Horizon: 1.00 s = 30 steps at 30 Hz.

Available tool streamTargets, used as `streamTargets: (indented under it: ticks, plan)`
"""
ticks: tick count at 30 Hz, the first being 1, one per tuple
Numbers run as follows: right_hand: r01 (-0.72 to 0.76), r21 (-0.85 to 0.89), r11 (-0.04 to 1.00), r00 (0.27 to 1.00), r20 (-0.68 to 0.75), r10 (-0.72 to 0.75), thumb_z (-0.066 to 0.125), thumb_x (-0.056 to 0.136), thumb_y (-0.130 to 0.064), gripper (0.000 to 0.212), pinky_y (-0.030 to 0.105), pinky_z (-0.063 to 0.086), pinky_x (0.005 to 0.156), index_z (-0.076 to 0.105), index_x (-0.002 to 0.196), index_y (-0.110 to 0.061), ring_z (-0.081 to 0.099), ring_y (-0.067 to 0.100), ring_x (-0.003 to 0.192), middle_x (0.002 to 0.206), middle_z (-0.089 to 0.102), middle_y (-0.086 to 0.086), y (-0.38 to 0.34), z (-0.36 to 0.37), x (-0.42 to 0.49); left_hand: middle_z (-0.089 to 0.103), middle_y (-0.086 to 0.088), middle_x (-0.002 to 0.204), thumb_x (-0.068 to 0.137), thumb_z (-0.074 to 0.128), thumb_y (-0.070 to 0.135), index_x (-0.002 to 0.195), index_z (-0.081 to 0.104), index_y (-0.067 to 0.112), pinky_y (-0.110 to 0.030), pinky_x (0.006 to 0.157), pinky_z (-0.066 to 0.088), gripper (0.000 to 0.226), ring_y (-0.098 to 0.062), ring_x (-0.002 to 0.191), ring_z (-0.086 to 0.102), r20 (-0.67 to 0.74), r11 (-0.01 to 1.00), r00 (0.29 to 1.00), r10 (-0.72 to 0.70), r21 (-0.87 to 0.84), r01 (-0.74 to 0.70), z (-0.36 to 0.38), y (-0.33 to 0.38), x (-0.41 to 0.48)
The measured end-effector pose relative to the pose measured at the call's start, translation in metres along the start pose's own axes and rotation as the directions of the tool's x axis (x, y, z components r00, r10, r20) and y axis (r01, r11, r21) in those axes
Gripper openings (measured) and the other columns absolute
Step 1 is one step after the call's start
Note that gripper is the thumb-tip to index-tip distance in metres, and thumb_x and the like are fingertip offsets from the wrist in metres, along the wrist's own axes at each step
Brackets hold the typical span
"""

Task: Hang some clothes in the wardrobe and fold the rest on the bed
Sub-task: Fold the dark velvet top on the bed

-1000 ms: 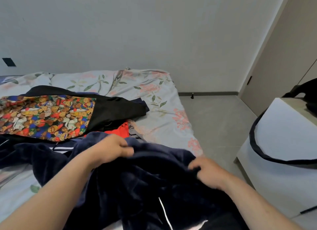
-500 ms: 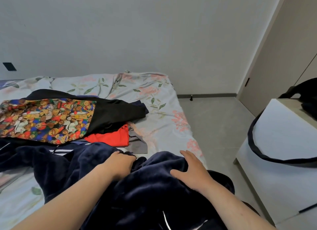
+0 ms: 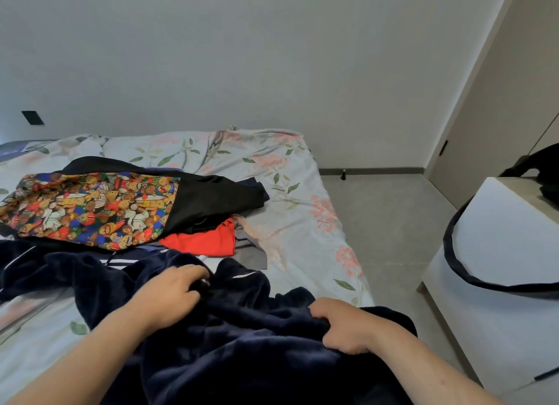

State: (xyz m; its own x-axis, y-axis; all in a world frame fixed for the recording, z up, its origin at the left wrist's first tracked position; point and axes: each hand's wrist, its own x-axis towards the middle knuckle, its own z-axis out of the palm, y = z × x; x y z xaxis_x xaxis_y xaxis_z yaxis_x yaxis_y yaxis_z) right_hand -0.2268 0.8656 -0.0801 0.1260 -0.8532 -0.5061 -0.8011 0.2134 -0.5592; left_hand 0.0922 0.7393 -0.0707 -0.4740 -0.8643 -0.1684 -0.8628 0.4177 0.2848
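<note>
— While the right hand (image 3: 344, 326) clenches a bunch of the navy velour garment (image 3: 242, 344) and the left hand (image 3: 172, 295) pinches a fold near its white piping, what next?

— Spread it flat on the bed (image 3: 287, 223) first — clear of the bear-print shirt (image 3: 90, 208) — then fold along seams.

A white cabinet (image 3: 496, 271) stands to the right of the bed, with a black bag (image 3: 544, 178) on top and its strap (image 3: 462, 271) hanging down the front. A black doorstop (image 3: 343, 174) sits at the grey skirting. A dark wall plate (image 3: 32, 118) is on the left.
</note>
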Motion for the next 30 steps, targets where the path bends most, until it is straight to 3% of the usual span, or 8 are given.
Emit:
streamTargets:
  ticks: [5,8,14,17,20,23,26,30]
  plan:
    - [-0.064,0.202,0.977,0.998,-0.015,0.068,0.063,0.075,-0.039,0.019,0.028,0.04,0.064,0.053,0.073,-0.023,0.054,0.011,0.068,0.072,0.057,-0.008,-0.013,0.005,-0.01,0.02,0.004,0.162,0.085,0.049,0.018,0.142,0.043,0.034,-0.034,0.107,0.039,0.06,-0.02,0.142,0.031,0.021,0.935,0.998,-0.06,0.351,0.049,0.011,-0.031,0.002]
    - [-0.016,0.295,0.955,0.978,-0.193,0.076,0.064,0.08,-0.053,0.028,0.024,0.043,0.069,0.06,0.09,-0.027,0.059,0.005,0.077,0.086,0.065,-0.013,-0.017,0.013,-0.016,0.048,0.013,0.131,0.085,0.049,0.013,0.117,0.063,0.033,-0.031,0.086,0.05,0.04,-0.015,0.125,0.05,-0.169,0.97,0.985,-0.045,0.228,0.083,0.002,-0.034,0.001]
    - [0.197,0.246,0.949,0.928,-0.359,-0.099,0.065,0.078,-0.007,0.029,0.022,0.048,0.074,0.066,0.072,-0.035,0.058,-0.004,0.07,0.078,0.066,-0.012,-0.035,-0.002,-0.039,0.043,0.012,0.12,0.079,0.057,0.002,0.098,0.067,0.026,-0.026,0.098,0.039,0.032,-0.009,0.113,0.045,-0.254,0.996,0.967,-0.002,-0.085,-0.02,-0.041,-0.021,-0.004]
    - [0.253,0.25,0.934,0.966,-0.006,-0.26,0.071,0.075,-0.013,0.025,0.029,0.051,0.086,0.073,0.096,-0.026,0.062,0.002,0.085,0.093,0.068,-0.002,-0.06,-0.012,-0.06,0.055,0.006,0.117,0.076,0.059,-0.009,0.079,0.068,0.02,-0.026,0.095,0.035,0.03,-0.009,0.108,0.047,-0.405,0.946,0.91,-0.092,-0.319,-0.046,-0.053,-0.003,-0.002]
    - [0.201,0.472,0.859,0.856,0.342,-0.388,0.062,0.087,-0.017,0.026,0.019,0.048,0.084,0.07,0.11,-0.027,0.063,0.009,0.09,0.105,0.066,0.001,-0.082,-0.011,-0.068,0.065,0.005,0.119,0.077,0.063,-0.019,0.074,0.07,0.017,-0.032,0.093,0.048,0.036,-0.014,0.11,0.061,-0.391,0.684,0.897,-0.207,-0.713,-0.153,-0.05,0.024,-0.007]
    - [0.216,0.574,0.79,0.966,-0.006,-0.259,0.055,0.092,-0.005,0.027,0.02,0.052,0.074,0.071,0.101,-0.025,0.065,0.009,0.08,0.103,0.071,0.0,-0.094,-0.003,-0.046,0.07,0.002,0.11,0.083,0.055,-0.024,0.073,0.064,0.007,-0.026,0.07,0.057,0.034,-0.016,0.094,0.069,-0.28,0.238,0.942,-0.183,-0.943,-0.234,-0.053,0.06,-0.018]
    - [0.34,0.462,0.819,0.898,-0.418,-0.137,0.062,0.091,-0.014,0.033,0.024,0.054,0.085,0.061,0.117,-0.035,0.062,0.004,0.094,0.122,0.062,-0.011,-0.099,-0.007,-0.022,0.058,-0.004,0.086,0.085,0.045,-0.004,0.073,0.062,0.01,-0.028,0.066,0.045,0.025,-0.017,0.071,0.058,-0.02,-0.199,0.989,0.149,-0.98,0.01,-0.064,0.088,-0.024]
    - [0.512,0.534,0.673,0.857,-0.372,-0.357,0.064,0.092,-0.007,0.044,0.032,0.05,0.102,0.058,0.13,-0.029,0.057,0.012,0.124,0.127,0.065,-0.005,-0.121,-0.023,-0.012,0.059,-0.016,0.1,0.081,0.035,-0.008,0.069,0.065,0.008,-0.03,0.07,0.05,0.036,-0.026,0.084,0.058,-0.074,-0.271,0.907,0.414,-0.961,0.045,-0.077,0.113,-0.033]
